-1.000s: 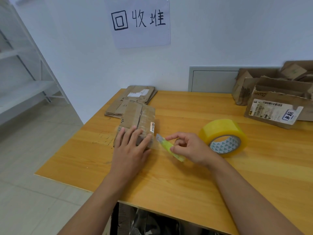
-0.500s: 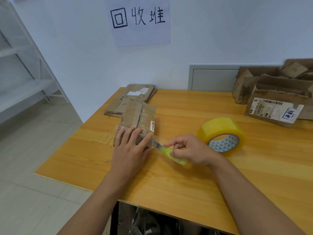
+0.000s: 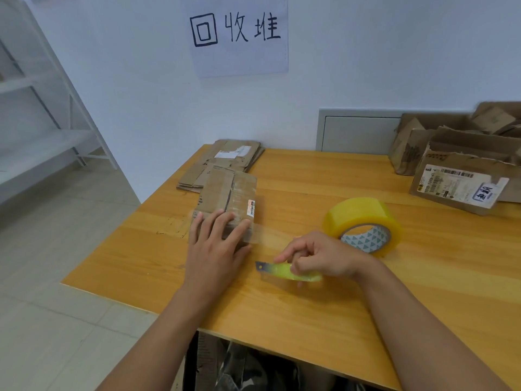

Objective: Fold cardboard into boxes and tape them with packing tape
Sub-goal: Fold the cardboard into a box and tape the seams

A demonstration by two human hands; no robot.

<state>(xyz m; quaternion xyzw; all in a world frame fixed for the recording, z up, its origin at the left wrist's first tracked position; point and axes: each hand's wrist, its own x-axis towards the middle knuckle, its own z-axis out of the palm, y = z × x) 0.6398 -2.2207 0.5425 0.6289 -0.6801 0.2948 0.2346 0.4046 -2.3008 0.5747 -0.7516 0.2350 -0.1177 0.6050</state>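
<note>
1. White wall behind, with a handwritten paper sign (image 3: 239, 35) taped up; below it a yellow wooden tabletop (image 3: 310, 300) carries everything you are working with.
2. Your left hand (image 3: 215, 246) lies flat on the near end of the small cardboard box (image 3: 228, 198), fingers straight and spread. That looks like a pin-down, so the box cannot slide and the fresh tape beds onto the flap.
3. A clear tape tail (image 3: 258, 234) sticks out from the box's right edge, just past your left fingertips. It seems already severed from the roll, though the film is too transparent to be sure.
4. Your right hand (image 3: 321, 256) has its fingers curled round the yellow-green utility knife (image 3: 287, 270), which sits low over the tabletop between box and roll. The blade end points left, toward the box, so mind your left fingers.
5. The yellow tape roll (image 3: 363, 224) rests tilted on the tabletop just behind your right hand, within easy reach for the next strip.
6. A flat cardboard stack (image 3: 225, 165) waits behind the box, touching or nearly touching it: your supply of blanks.
7. Opened, torn cartons (image 3: 462, 165) sit at the far right, well apart from the work.
8. Next, in my judgement, you smooth that loose tail down the box's side.
</note>
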